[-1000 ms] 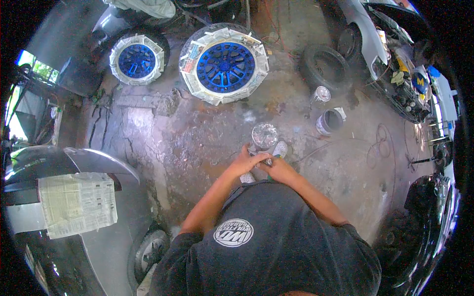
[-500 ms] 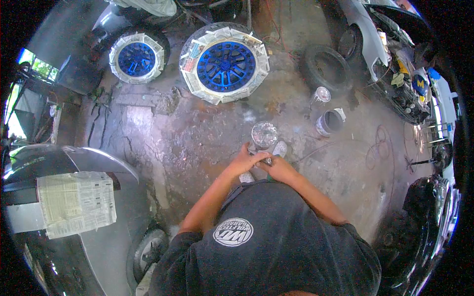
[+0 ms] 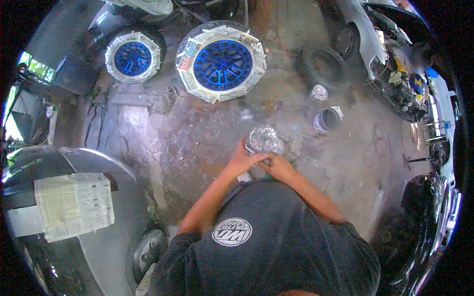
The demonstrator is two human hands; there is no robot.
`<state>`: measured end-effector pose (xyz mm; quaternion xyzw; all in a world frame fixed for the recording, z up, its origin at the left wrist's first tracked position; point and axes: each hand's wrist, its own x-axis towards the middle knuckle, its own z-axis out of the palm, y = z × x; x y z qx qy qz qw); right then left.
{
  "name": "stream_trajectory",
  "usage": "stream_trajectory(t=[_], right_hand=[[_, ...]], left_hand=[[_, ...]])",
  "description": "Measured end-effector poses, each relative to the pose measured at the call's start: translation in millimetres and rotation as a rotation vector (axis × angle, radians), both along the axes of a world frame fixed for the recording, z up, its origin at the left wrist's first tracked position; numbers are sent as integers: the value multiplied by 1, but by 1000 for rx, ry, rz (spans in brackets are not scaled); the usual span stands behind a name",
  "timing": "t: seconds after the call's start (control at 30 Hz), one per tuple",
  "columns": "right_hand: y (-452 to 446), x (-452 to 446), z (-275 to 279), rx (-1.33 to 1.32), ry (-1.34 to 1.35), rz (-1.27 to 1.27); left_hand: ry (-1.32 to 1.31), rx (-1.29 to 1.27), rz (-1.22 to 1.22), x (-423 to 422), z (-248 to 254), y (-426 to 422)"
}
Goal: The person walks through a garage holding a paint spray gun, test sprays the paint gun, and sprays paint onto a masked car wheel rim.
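Note:
My left hand (image 3: 242, 159) and my right hand (image 3: 280, 166) meet in front of my body. Their fingers are wrapped around what looks like a spray gun, mostly hidden by them. Its round, paint-specked cup (image 3: 263, 139) shows just beyond the fingers, above my shoes. Farther forward, a large wheel (image 3: 223, 65) with a blue rim has pale masking paper around its tire. To its left is a smaller-looking masked wheel (image 3: 132, 58), also blue.
A bucket (image 3: 327, 121) and a can (image 3: 319, 92) stand on the floor at right, near a loose tire (image 3: 323, 69). A thin hose curls at far right. Left is a grey car panel (image 3: 106, 246) with newspaper (image 3: 74, 206). Another car body (image 3: 365, 37) stands upper right.
The view has shifted slightly, with wheels and bucket a little farther left. The cup has come slightly nearer my body and now covers more of the shoe behind it. Both hands keep their grip.

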<state>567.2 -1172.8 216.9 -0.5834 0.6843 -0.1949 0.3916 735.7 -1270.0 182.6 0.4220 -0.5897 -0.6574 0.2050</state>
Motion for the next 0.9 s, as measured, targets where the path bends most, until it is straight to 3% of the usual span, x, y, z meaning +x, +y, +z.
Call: stream_trajectory(t=[0.13,0.2,0.4,0.6,0.7,0.83,0.9], right_hand=[[4,-6,-37,-52,179,43],[-1,-8,-50,-244,203,77],[-8,-7,-44,-350,193,86],[0,-8,-31,-308,188,94],[8,-3,-23,-223,-15,-13],[5,2,-9,-145,-238,-82],[0,5,4,66,-218,-115]], left_hand=[[24,-130,19,0,16,3],[-1,-271,24,-2,20,3],[64,-217,28,0,48,4],[-66,-354,13,3,52,6],[-400,-274,-4,-1,86,13],[-546,-50,-68,-7,94,3],[-559,-10,-85,-9,83,0]])
